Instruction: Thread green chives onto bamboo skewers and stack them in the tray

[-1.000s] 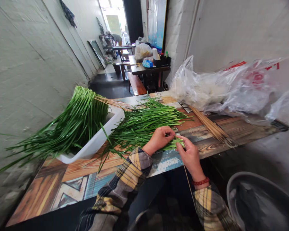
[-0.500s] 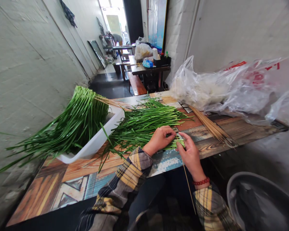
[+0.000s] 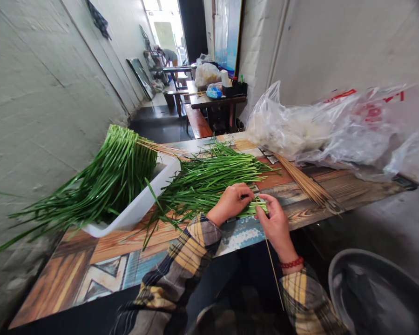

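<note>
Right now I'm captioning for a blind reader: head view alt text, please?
Two hands handle pale ends of green stalks on a patterned table, a thin stick slanting below the right one. A white tray of greens stands left; sticks and plastic bags right.

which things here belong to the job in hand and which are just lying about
Apparently part of the job:
loose chives, partly under the left hand
thin skewer hanging below the right hand
skewered chives in the white tray
spare skewers

Seemingly just lying about:
clear plastic bags
grey tub
blue packet
wooden bench
</note>
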Demonstrator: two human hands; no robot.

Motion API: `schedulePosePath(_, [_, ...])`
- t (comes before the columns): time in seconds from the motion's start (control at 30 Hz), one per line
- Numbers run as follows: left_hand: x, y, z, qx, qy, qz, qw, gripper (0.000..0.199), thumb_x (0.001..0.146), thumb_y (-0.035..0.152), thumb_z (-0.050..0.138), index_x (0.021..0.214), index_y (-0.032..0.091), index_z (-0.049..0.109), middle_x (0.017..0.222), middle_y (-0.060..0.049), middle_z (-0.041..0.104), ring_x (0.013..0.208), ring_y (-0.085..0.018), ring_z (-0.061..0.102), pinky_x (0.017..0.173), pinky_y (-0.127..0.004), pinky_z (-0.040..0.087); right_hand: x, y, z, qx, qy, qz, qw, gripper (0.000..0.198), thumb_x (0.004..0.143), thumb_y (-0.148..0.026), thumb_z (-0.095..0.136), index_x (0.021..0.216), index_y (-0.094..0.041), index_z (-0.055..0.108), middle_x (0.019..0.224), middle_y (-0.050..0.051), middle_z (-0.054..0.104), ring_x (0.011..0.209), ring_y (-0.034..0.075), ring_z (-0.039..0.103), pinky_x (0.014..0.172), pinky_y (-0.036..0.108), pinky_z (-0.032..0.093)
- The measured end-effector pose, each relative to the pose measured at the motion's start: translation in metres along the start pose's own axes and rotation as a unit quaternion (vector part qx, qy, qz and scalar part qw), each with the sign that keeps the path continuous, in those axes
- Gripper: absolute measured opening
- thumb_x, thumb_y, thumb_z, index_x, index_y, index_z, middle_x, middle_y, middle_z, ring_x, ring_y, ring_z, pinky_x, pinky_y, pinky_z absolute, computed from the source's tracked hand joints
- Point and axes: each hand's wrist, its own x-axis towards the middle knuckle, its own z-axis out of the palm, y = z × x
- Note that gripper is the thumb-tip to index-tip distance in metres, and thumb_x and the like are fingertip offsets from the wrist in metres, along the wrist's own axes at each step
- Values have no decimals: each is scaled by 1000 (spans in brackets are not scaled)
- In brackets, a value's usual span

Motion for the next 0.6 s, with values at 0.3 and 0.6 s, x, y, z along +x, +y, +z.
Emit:
schedulePosePath(0.3, [-1, 3, -2, -25, -1, -11, 1000, 15, 83, 16, 55, 88, 15, 70, 90, -6, 69, 85, -16, 62, 80, -25, 47, 0, 2, 0, 10, 7, -1, 1000, 44, 83, -38, 58, 123, -21, 53, 81, 4, 64, 68, 18, 63, 60, 29, 53])
schedulePosePath(0.6, [0, 2, 1, -42, -22, -43, 998, 17, 83, 19, 56, 84, 13, 72, 83, -6, 72, 76, -15, 63, 72, -23, 47, -1, -2, -2, 10, -5, 24, 1000, 49, 84, -41, 59, 127, -21, 49, 74, 1, 62, 60, 16, 62, 60, 30, 52])
